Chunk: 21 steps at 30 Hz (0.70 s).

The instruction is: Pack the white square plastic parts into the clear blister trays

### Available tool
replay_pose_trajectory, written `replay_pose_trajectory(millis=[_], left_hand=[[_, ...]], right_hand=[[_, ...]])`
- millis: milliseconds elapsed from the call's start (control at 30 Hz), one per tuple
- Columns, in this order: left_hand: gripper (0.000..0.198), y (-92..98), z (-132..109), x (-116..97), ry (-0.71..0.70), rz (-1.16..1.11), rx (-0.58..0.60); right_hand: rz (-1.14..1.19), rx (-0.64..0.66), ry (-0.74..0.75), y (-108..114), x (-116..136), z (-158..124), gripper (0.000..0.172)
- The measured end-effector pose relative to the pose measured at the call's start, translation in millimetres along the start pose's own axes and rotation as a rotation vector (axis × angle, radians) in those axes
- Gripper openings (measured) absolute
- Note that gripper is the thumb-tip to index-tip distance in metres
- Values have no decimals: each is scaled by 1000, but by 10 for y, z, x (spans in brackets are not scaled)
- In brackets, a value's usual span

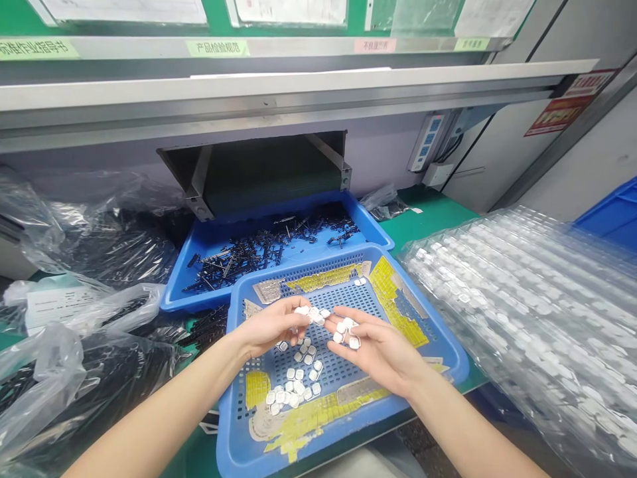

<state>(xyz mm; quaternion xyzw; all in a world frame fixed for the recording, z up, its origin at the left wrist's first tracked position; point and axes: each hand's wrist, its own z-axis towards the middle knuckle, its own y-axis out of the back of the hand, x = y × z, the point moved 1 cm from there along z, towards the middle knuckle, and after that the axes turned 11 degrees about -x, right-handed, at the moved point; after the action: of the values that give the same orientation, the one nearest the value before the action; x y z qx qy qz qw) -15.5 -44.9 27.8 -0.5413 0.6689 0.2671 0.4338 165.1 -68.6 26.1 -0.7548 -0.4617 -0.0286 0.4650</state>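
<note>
Small white square components (312, 316) sit gathered in the partly closed fingers of the left hand (271, 326) and right hand (372, 353), held just above a blue perforated tray (233, 425). More loose components (291, 392) lie on its mesh. Behind stands a second blue tray (179, 299) of black parts (259, 249); clear blister sheets (517, 312) are stacked to the right.

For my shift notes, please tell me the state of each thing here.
left hand, holding white square parts at fingertips
right hand, holding more of them
perforated blue tray, under both hands, parts scattered inside
second blue tray, full of black parts
clear plastic bags, crumpled, over black parts
clear blister trays, stacked, holding white parts
</note>
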Motion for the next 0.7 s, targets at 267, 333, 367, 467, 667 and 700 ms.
replay_pose_trajectory(millis=[267, 333, 367, 467, 667, 700], left_hand=[[17, -4, 2, 2, 8, 8, 5], [17, -5, 1, 1, 11, 12, 10], [17, -5, -1, 0, 13, 13, 14], [17, -7, -9, -3, 12, 12, 20], [17, -17, -22, -16, 2, 10, 37], [17, -18, -22, -17, 3, 9, 40]], right_hand=[[31, -15, -18, -6, 10, -15, 32], [37, -6, -23, -4, 12, -13, 33], [37, -3, -27, -2, 12, -11, 33], [42, 5, -37, 0, 14, -7, 33], [49, 4, -23, -10, 18, -9, 29], [43, -2, -23, -12, 18, -10, 29]])
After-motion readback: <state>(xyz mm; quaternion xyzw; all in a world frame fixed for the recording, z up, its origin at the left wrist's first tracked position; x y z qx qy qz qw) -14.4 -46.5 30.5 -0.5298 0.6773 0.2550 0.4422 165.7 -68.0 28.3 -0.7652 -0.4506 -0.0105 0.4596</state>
